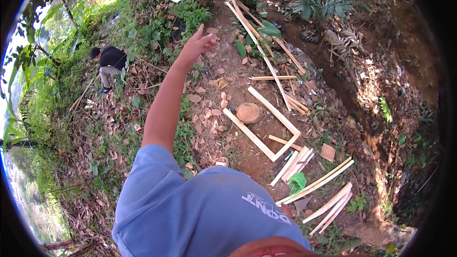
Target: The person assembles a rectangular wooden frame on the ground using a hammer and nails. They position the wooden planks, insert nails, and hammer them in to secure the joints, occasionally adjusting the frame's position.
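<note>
From my distant seat, I see at the far left a bent person in a dark top (114, 59) on the leafy slope. Next comes my left hand (200, 46), raised at the end of a stretched arm; its index finger points forward, the other fingers are loosely spread, and it holds nothing. I judge that the present step is pointing, not handling. To its right, the U-shaped wooden frame (287, 146) lies on the ground, with a round wood block (249, 113) between its two long sides. Above it, long strips (263, 56) lie along the path. The right hand is mostly hidden by the shirt, so I cannot tell its state. Further right are short strips (294, 165), a green plastic bag (297, 183) and more long strips (328, 209). In my judgement, working on the frame calls for lowering the left hand and closing its fingers around one side.
</note>
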Demonstrator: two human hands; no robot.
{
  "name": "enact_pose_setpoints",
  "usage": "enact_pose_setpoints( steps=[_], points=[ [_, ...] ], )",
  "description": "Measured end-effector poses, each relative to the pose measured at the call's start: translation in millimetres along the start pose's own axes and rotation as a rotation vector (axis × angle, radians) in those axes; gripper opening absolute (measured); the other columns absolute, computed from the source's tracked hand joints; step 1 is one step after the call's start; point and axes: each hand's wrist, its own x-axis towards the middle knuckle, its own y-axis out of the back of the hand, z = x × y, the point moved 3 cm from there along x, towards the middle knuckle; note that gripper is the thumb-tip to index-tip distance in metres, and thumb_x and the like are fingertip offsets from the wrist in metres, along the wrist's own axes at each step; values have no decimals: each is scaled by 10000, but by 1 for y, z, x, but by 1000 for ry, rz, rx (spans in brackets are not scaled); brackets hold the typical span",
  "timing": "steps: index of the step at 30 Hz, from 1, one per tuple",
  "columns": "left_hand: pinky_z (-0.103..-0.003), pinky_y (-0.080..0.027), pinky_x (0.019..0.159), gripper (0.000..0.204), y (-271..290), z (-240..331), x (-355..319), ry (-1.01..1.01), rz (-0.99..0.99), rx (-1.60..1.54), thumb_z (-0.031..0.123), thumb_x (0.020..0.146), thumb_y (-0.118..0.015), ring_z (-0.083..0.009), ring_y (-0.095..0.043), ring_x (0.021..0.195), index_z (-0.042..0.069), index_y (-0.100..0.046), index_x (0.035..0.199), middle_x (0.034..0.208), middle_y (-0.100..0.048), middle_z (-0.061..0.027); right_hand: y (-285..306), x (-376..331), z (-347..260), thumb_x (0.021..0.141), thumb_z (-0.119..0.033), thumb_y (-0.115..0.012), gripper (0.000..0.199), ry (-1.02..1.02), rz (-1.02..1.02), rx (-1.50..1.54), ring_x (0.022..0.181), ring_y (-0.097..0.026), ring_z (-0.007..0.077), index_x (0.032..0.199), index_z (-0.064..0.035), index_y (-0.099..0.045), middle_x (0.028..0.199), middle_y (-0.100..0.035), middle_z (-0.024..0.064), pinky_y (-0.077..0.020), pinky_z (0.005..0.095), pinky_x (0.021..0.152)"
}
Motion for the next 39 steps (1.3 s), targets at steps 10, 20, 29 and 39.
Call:
enact_pose_setpoints(
  steps=[10, 20, 29, 39],
  points=[
    [-421, -652, 769, 327, -9, -481, -211, 368, -809, 1365, 203, 973, -652, -283, -807, 955, 38, -755, 1236, 1114, -804, -152, -24, -22, 24, 1101, -385, -569, 403, -82, -100, 19, 1038, -700, 287, 1320, -51, -623, 1184, -704, 127, -545, 476, 960],
    [-489, -561, 1042, 407, -35, -493, -206, 1092, -659, 1076, 345, 922, -694, -358, -723, 1216, 94, -806, 1222, 1298, -756, -173, -7, -34, 53, 1097, -389, -584, 433, -129, 22, 159, 1064, -699, 317, 1349, -37, -608, 1236, -689, 144, -563, 489, 954],
    [-564, -570, 970, 290, -137, -445, -99, -4, -861, 1658, 271, 976, -611, -405, -753, 1073, 87, -789, 1111, 1035, -769, -204, 2, -9, 124, 1093, -393, -597, 464, -193, -22, 337, 1088, -698, 345, 1375, -24, -595, 1284, -676, 160, -580, 500, 949],
    [-519, -490, 1135, 759, -186, -410, -228, 669, -779, 1358, 608, 1094, -369, -468, -635, 1311, -32, -696, 1339, 1392, -669, -303, 62, 9, 176, 1083, -386, -621, 445, -209, 99, 543, 986, -743, 333, 1378, -55, -580, 1222, -694, 175, -637, 502, 874]
  ],
)
